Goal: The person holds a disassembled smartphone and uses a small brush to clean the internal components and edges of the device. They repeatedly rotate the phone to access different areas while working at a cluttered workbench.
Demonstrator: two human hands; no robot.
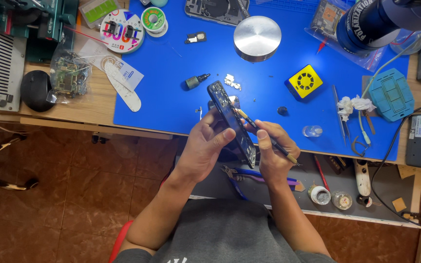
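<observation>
Here the left hand gripped a dark phone tilted on its edge, the thumb laid across one face and the fingers wrapped behind it. The phone stood above the near edge of the blue mat, its far end pointing up toward the middle of the mat and its near end down between the two hands. The right hand was closed round a thin tool with a dark shaft and brass-coloured ends — held like a pen, its far tip touching the phone's upper side. Whether the tip sat inside the phone or only against its frame could not be told.

Just beyond the phone lay a small dark bottle and a few small metal parts. Further up the mat stood a round metal disc, and to its right a yellow square block with a round grille. A clear drop-shaped thing sat near the right hand, with tweezers and a wad of white tissue further right. A teal moulded tray lay at the mat's right end.

Below the hands, on a lower grey shelf, were blue-handled cutters — partly hidden by the right wrist — and two small open pots. On the left of the wooden bench a bag of circuit boards rested beside a black rounded object.
</observation>
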